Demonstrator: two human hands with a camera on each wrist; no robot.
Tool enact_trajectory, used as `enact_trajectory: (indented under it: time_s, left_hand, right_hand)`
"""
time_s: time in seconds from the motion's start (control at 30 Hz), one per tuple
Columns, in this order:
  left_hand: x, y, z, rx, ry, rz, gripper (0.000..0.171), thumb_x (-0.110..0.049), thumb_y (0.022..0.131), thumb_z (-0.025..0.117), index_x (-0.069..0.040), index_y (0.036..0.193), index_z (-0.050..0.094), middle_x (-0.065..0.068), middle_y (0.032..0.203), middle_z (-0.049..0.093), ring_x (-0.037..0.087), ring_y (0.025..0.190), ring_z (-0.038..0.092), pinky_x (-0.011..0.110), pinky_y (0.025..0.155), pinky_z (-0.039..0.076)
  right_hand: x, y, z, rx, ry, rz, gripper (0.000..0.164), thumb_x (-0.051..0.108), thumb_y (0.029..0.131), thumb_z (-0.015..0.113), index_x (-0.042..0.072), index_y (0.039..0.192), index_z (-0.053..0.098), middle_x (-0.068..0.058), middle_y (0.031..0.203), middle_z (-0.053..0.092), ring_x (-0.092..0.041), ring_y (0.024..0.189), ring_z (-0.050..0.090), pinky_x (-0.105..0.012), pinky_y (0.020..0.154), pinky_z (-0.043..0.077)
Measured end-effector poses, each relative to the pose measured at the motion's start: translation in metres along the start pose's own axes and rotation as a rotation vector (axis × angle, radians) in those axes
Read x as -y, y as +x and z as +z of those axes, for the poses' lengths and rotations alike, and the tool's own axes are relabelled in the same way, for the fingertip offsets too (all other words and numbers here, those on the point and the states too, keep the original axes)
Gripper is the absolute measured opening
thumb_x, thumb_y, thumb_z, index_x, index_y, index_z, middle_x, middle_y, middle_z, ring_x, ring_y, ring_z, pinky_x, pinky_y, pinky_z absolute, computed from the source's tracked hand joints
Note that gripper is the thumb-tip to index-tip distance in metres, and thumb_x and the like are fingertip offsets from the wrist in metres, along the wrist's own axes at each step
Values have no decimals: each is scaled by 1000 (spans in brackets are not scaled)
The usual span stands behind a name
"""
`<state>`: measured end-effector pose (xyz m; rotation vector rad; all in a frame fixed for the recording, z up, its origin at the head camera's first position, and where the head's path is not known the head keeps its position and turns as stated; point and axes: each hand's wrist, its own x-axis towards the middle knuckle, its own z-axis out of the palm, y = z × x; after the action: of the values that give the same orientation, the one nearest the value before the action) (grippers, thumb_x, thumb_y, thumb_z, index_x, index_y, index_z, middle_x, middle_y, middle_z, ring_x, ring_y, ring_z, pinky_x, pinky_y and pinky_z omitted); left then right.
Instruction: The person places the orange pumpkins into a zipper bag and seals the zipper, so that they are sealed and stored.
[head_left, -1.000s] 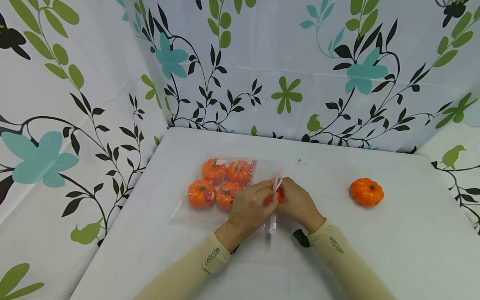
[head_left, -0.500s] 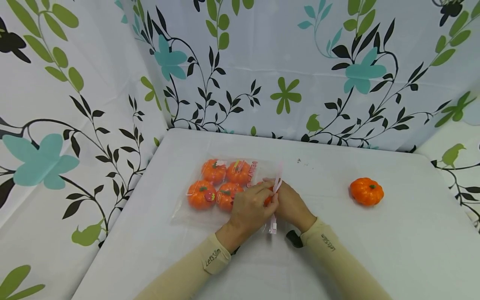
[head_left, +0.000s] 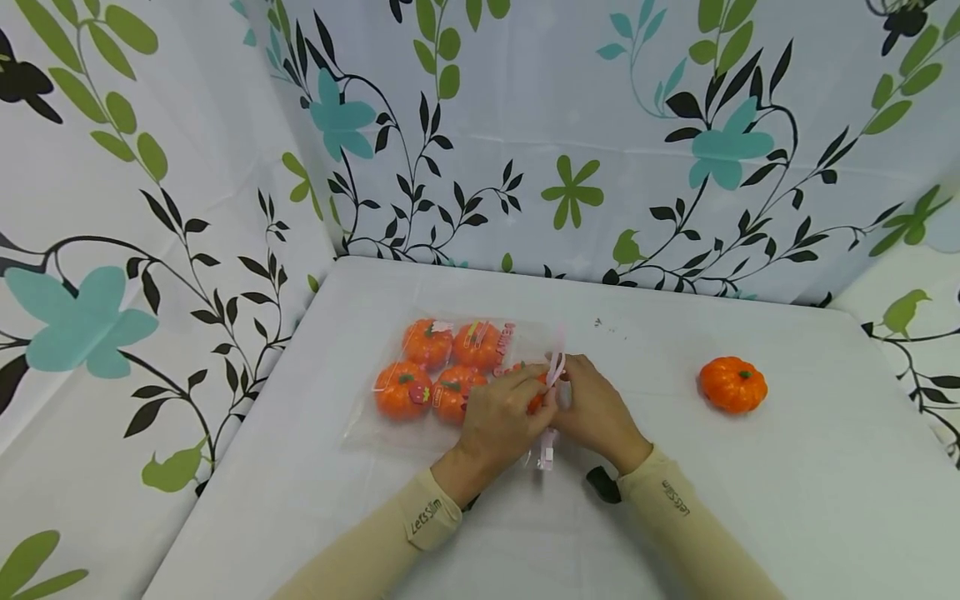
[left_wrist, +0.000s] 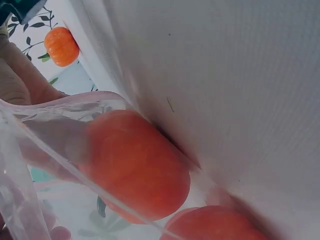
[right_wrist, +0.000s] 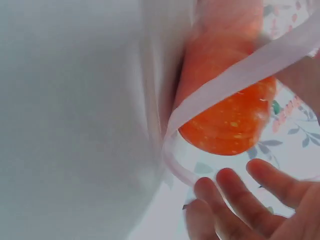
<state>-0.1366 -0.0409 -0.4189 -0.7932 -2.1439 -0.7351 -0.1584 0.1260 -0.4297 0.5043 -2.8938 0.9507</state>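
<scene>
A clear zip bag [head_left: 375,433] lies on the white table with several small orange pumpkins [head_left: 405,390] inside. My left hand [head_left: 498,412] pinches the pink-edged mouth [head_left: 556,367] of the bag. One more pumpkin [right_wrist: 225,125] sits just within that mouth; in the left wrist view this pumpkin [left_wrist: 137,167] shows through the plastic. My right hand [head_left: 600,417] is at the mouth, and in the right wrist view its fingers [right_wrist: 240,192] are loosely extended, apart from the pumpkin. Part of the bag's edge is hidden behind the hands.
A single pumpkin [head_left: 732,384] stands on the table to the right of the bag. A white slider [head_left: 547,455] sits at the near end of the zip. Leaf-patterned cloth [head_left: 480,167] hangs behind the table and along its left side.
My right hand reached left into the bag's mouth with the pumpkin, then drew back slightly right. The pumpkin now lies further inside. My left hand has stayed in place.
</scene>
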Motion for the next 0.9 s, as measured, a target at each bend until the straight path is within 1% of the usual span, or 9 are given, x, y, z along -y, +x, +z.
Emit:
enact_trajectory:
  time_s: [0.13, 0.2, 0.27, 0.37, 0.47, 0.6, 0.73, 0.8, 0.9]
  left_hand:
    - [-1, 1, -1, 7, 30, 7, 10, -11, 82, 77, -5, 75, 74, 7, 102, 76, 14, 73, 73, 16, 49, 48]
    - [-1, 2, -2, 10, 36, 7, 10, -12, 82, 77, -5, 75, 74, 7, 102, 76, 14, 72, 73, 16, 46, 45]
    - [-1, 3, -2, 13, 36, 4, 11, -11, 82, 77, -5, 75, 74, 7, 102, 76, 15, 73, 73, 16, 46, 45]
    - [-1, 2, -2, 13, 29, -3, 11, -11, 83, 77, -5, 74, 74, 8, 103, 76, 16, 75, 74, 17, 48, 47]
    - [-1, 2, -1, 8, 26, -6, 11, -10, 82, 77, -5, 73, 73, 8, 103, 76, 16, 76, 75, 17, 49, 49]
    - [-2, 1, -2, 2, 30, 3, 9, -9, 81, 78, -6, 73, 73, 7, 102, 77, 16, 81, 75, 20, 53, 53]
    - [-1, 1, -1, -3, 31, 17, 8, -8, 80, 77, -6, 73, 74, 7, 101, 77, 15, 85, 75, 21, 57, 56]
    - [-1, 1, -1, -4, 29, 22, 8, -8, 80, 77, -7, 73, 74, 7, 101, 77, 15, 86, 75, 21, 59, 56]
    - [0, 1, -1, -2, 30, 28, 7, -8, 80, 77, -7, 73, 74, 7, 101, 77, 14, 86, 75, 21, 60, 56]
  right_hand:
    - [0, -10, -6, -62, 13, 2, 29, 28, 84, 78, 12, 106, 69, 0, 95, 67, -19, 86, 63, -37, 71, 51]
    - [1, -14, -9, -43, 60, -19, 11, 24, 88, 75, 16, 96, 71, 7, 85, 68, -14, 77, 61, -32, 66, 49]
    - [1, -16, -10, 12, 123, -47, 2, 19, 92, 71, 18, 92, 73, 10, 81, 68, -10, 71, 59, -29, 61, 48]
    - [1, -19, -9, 113, 197, -56, 8, 13, 95, 67, 17, 89, 72, 10, 76, 65, -8, 63, 54, -26, 55, 45]
    - [0, -18, -6, 171, 220, -58, 11, 10, 96, 65, 14, 87, 70, 7, 68, 58, -7, 57, 46, -25, 51, 40]
    - [-1, -16, -3, 154, 208, -75, 9, 7, 95, 64, 11, 88, 68, 7, 73, 59, -10, 61, 50, -26, 54, 44]
    - [-3, -12, 0, 115, 175, -92, 2, 7, 94, 64, 9, 94, 66, 2, 91, 68, -15, 79, 63, -32, 67, 53]
    - [-4, -11, 0, 110, 163, -90, 6, 7, 94, 64, 8, 100, 66, -2, 98, 69, -17, 87, 67, -35, 73, 54]
    - [-4, -9, 1, 111, 162, -73, 15, 6, 93, 65, 6, 108, 65, -6, 104, 69, -21, 91, 69, -38, 75, 55]
